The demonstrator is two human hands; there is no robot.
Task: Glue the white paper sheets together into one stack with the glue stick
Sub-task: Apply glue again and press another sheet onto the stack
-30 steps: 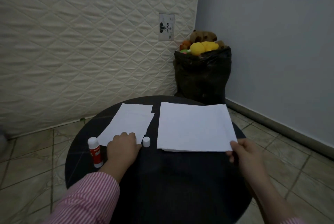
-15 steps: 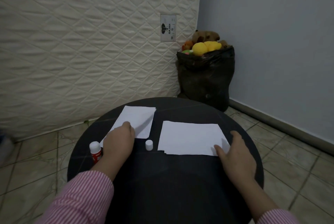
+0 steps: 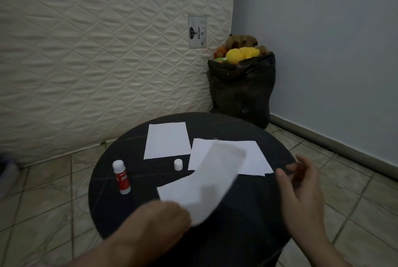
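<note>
My left hand [image 3: 159, 221] is low and near me, over the near-left rim of the round black table [image 3: 137, 206]. It grips one white sheet [image 3: 202, 182] by its near corner. The hand and the sheet are both blurred, so I cannot make out how my fingers lie on the paper. The sheet is lifted and bowed, and its far end hangs over the stack of white sheets [image 3: 252, 159], hiding that stack's near-left part.

My right hand [image 3: 301, 185] floats over the table's right rim with fingers loosely spread, holding nothing. Its fingertips are just beside the stack's near-right corner, where the edges of lower sheets peek out unevenly; I cannot tell whether they touch.

Beyond my left hand, the glue stick [image 3: 121, 177] stands upright, uncapped, near the table's left edge, with bare black tabletop all round it. Its small white cap [image 3: 178, 164] stands between my hands and farther out, just off the stack's left edge and just beside the near edge of a separate glued sheet [image 3: 167, 139], which lies flat on the far-left part of the table.

The bare stretch of table is the near middle, under the lifted sheet and between my wrists.

Past the table, a quilted mattress [image 3: 97, 51] leans upright, and a black bag of plush toys [image 3: 242, 81] sits in the corner on the tiled floor [image 3: 43, 202].
</note>
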